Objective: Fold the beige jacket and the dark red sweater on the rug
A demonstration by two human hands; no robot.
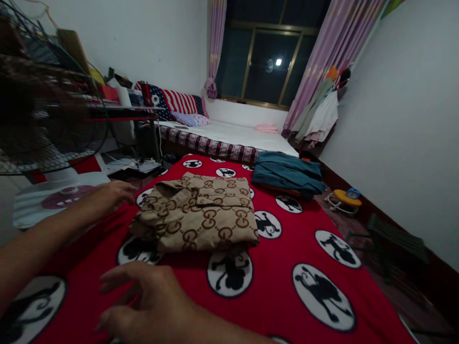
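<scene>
Tan monogrammed garment (218, 217), folded boxy | red blanket (276, 282) beneath | left hand (109, 199), right hand (154, 301): fingers bent, empty

Beyond the left hand (113, 197), a blurred fan (53, 119) runs out of frame, the forearm (218, 329) behind the right hand (152, 294) is cropped below, the folded garment (211, 217) ahead covers part of a printed circle (131, 251), and the blue object (353, 193) far right of both is too small to identify.
</scene>
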